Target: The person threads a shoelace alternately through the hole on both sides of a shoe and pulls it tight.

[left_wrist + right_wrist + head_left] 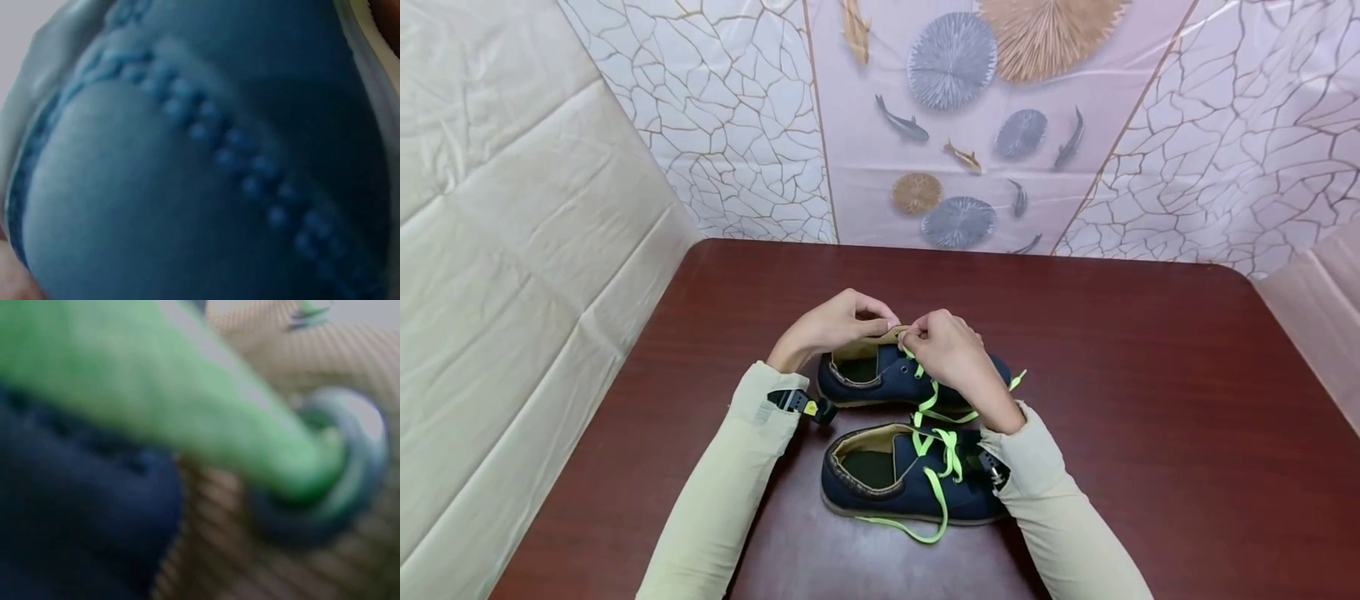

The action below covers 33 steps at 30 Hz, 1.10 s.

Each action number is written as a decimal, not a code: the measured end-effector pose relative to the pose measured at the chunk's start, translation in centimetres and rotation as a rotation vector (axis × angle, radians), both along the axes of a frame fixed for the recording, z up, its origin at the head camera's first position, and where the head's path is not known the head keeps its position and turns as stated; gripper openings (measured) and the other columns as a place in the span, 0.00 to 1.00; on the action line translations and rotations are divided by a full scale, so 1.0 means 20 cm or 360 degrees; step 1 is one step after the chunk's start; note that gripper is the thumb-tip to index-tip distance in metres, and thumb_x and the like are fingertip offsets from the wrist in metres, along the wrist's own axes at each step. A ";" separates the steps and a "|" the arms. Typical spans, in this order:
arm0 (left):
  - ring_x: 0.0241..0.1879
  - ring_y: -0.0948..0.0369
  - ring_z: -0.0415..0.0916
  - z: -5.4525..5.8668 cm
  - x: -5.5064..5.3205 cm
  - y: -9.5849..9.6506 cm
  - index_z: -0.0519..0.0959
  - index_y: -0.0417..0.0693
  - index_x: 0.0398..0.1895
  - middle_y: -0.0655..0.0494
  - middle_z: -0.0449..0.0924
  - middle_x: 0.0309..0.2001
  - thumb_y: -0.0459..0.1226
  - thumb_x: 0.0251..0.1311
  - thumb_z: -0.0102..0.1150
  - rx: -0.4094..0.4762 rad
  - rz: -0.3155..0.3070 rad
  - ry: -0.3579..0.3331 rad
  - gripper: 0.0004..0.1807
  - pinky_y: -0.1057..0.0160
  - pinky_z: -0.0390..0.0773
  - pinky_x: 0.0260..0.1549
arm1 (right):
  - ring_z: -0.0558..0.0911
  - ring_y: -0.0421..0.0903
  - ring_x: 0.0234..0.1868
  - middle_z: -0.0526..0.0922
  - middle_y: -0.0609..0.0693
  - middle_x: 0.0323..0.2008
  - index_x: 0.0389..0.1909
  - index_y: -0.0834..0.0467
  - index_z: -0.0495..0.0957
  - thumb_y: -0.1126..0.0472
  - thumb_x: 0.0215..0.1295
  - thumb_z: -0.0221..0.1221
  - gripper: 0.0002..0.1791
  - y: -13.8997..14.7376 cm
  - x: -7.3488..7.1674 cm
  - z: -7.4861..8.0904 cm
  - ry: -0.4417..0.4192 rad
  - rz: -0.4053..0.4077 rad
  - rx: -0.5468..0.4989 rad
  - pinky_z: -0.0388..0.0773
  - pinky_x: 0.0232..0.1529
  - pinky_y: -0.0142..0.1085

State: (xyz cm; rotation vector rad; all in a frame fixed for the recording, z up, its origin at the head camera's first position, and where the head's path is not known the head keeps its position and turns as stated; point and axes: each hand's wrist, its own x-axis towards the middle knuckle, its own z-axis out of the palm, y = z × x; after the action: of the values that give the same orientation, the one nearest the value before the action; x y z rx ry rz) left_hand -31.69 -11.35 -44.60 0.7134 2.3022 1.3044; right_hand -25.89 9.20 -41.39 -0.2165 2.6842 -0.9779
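Observation:
Two dark blue shoes with tan lining lie side by side on the table, toes to the right. At the far shoe point(868, 385), my left hand point(835, 323) pinches the upper edge of the eyelet flap between thumb and fingers. My right hand point(951, 350) pinches the neon green shoelace point(931, 396) at that same edge; its fingertips partly hide the lace end. Close up in the right wrist view, green lace point(206, 394) passes through a metal eyelet point(359, 469). Blue stitched shoe fabric point(144, 187) fills the left wrist view, blurred.
The near shoe point(880, 502) stands just in front, its green lace point(936, 500) trailing onto the table; my right sleeve point(1052, 500) covers its toe. The brown table point(1150, 400) reaches back to a patterned wall cloth point(955, 158). A pale cloth point(512, 250) hangs at left.

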 end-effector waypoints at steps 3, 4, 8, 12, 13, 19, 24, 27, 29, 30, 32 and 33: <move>0.44 0.58 0.77 -0.01 0.00 0.01 0.89 0.42 0.49 0.50 0.89 0.45 0.36 0.78 0.58 0.0024 0.0070 -0.0002 0.11 0.62 0.75 0.44 | 0.64 0.42 0.15 0.71 0.45 0.14 0.30 0.53 0.90 0.58 0.81 0.54 0.20 0.01 -0.01 0.00 0.0005 0.0017 -0.0007 0.58 0.21 0.36; 0.44 0.59 0.77 -0.01 0.00 0.01 0.89 0.42 0.48 0.52 0.89 0.45 0.36 0.78 0.57 0.0031 0.0099 0.0002 0.11 0.63 0.75 0.44 | 0.63 0.42 0.15 0.69 0.44 0.14 0.30 0.53 0.90 0.58 0.80 0.54 0.20 0.01 -0.01 0.01 0.0003 0.0017 -0.0008 0.58 0.21 0.35; 0.39 0.60 0.72 -0.01 0.00 0.03 0.90 0.43 0.46 0.55 0.85 0.41 0.38 0.79 0.57 0.0061 0.0203 -0.0009 0.12 0.62 0.71 0.40 | 0.60 0.41 0.15 0.63 0.43 0.14 0.26 0.54 0.87 0.57 0.80 0.54 0.20 0.03 -0.02 0.01 -0.0013 0.0030 -0.0023 0.58 0.22 0.35; 0.38 0.60 0.72 0.00 0.00 0.03 0.90 0.44 0.44 0.54 0.86 0.41 0.38 0.79 0.57 0.0068 0.0274 0.0003 0.12 0.62 0.70 0.39 | 0.59 0.41 0.16 0.59 0.42 0.14 0.20 0.54 0.78 0.57 0.80 0.54 0.22 0.04 -0.03 0.02 -0.0024 0.0076 -0.0053 0.58 0.24 0.35; 0.40 0.61 0.73 0.00 0.00 0.03 0.90 0.45 0.44 0.55 0.87 0.44 0.37 0.79 0.57 0.0065 0.0283 0.0009 0.12 0.63 0.71 0.40 | 0.59 0.41 0.16 0.59 0.42 0.14 0.20 0.54 0.78 0.57 0.80 0.54 0.22 0.04 -0.03 0.01 -0.0020 0.0082 -0.0056 0.58 0.24 0.35; 0.39 0.59 0.74 0.01 0.01 0.04 0.89 0.44 0.44 0.53 0.86 0.43 0.39 0.80 0.56 0.0041 0.0341 0.0068 0.13 0.62 0.72 0.40 | 0.59 0.41 0.17 0.59 0.42 0.14 0.19 0.53 0.78 0.57 0.79 0.55 0.22 0.04 -0.02 0.01 0.0001 0.0108 -0.0088 0.58 0.26 0.36; 0.40 0.61 0.81 0.01 0.01 0.06 0.88 0.42 0.44 0.52 0.87 0.44 0.39 0.79 0.57 0.0124 0.0439 0.0005 0.13 0.63 0.79 0.43 | 0.60 0.42 0.18 0.60 0.43 0.16 0.18 0.53 0.74 0.53 0.79 0.61 0.24 0.04 -0.02 0.01 -0.0016 0.0145 -0.0115 0.57 0.27 0.36; 0.40 0.55 0.86 0.02 0.01 0.07 0.87 0.38 0.45 0.48 0.86 0.41 0.37 0.79 0.57 0.0235 0.0537 -0.0060 0.13 0.63 0.85 0.43 | 0.61 0.42 0.20 0.76 0.43 0.21 0.26 0.55 0.86 0.55 0.78 0.61 0.18 0.05 -0.02 0.00 -0.0027 0.0137 -0.0140 0.58 0.28 0.36; 0.40 0.48 0.86 0.03 0.01 0.07 0.86 0.36 0.45 0.46 0.85 0.38 0.36 0.79 0.57 0.0314 0.0631 -0.0075 0.12 0.63 0.86 0.39 | 0.62 0.43 0.21 0.87 0.47 0.32 0.33 0.57 0.90 0.57 0.78 0.58 0.16 0.05 -0.02 0.00 -0.0029 0.0134 -0.0158 0.60 0.29 0.37; 0.40 0.46 0.86 0.04 0.01 0.07 0.86 0.36 0.45 0.46 0.84 0.37 0.36 0.79 0.58 0.0353 0.0682 -0.0069 0.11 0.63 0.87 0.38 | 0.63 0.44 0.23 0.90 0.50 0.39 0.35 0.58 0.91 0.58 0.78 0.57 0.16 0.05 -0.02 0.00 -0.0030 0.0132 -0.0165 0.60 0.30 0.37; 0.40 0.41 0.85 0.05 0.01 0.06 0.85 0.35 0.44 0.42 0.83 0.36 0.36 0.78 0.58 0.0404 0.0760 -0.0020 0.11 0.61 0.87 0.36 | 0.63 0.45 0.24 0.90 0.54 0.48 0.38 0.58 0.92 0.59 0.79 0.55 0.17 0.05 -0.02 0.00 -0.0033 0.0130 -0.0173 0.61 0.31 0.38; 0.41 0.40 0.85 0.06 0.01 0.05 0.85 0.35 0.44 0.40 0.84 0.36 0.36 0.78 0.59 0.0422 0.0791 0.0010 0.11 0.62 0.87 0.35 | 0.65 0.45 0.27 0.90 0.55 0.51 0.38 0.58 0.92 0.59 0.79 0.54 0.18 0.05 -0.03 0.00 -0.0040 0.0128 -0.0172 0.62 0.33 0.38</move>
State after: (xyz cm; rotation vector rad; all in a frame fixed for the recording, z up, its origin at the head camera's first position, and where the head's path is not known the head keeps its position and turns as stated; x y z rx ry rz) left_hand -31.51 -10.26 -43.44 0.2164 2.4276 1.8492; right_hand -26.41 10.25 -41.45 -0.3293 2.5810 -1.0948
